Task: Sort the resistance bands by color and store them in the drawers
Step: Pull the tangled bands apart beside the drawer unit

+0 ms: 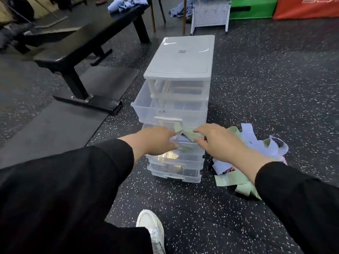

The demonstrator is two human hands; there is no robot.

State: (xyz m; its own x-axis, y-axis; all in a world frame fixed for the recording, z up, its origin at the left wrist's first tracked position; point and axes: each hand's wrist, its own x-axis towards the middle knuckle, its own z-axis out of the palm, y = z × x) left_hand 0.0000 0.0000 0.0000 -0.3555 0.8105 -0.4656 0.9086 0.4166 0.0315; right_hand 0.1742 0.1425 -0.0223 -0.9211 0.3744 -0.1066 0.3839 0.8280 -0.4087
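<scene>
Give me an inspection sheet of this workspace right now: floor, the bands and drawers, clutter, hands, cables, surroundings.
Surface: dark speckled rubber floor.
Job's things: clear plastic drawer unit, upper drawers pulled out; green band at a middle drawer; pile of green and lavender bands on the floor to the unit's right.
Clutter: blue cloths on the black bench.
Hands: left hand and right hand both on the green band at the drawer; finger grip unclear.
Cables: nothing seen.
Surroundings: white pegboard stand, green block, orange block, white shoe.
</scene>
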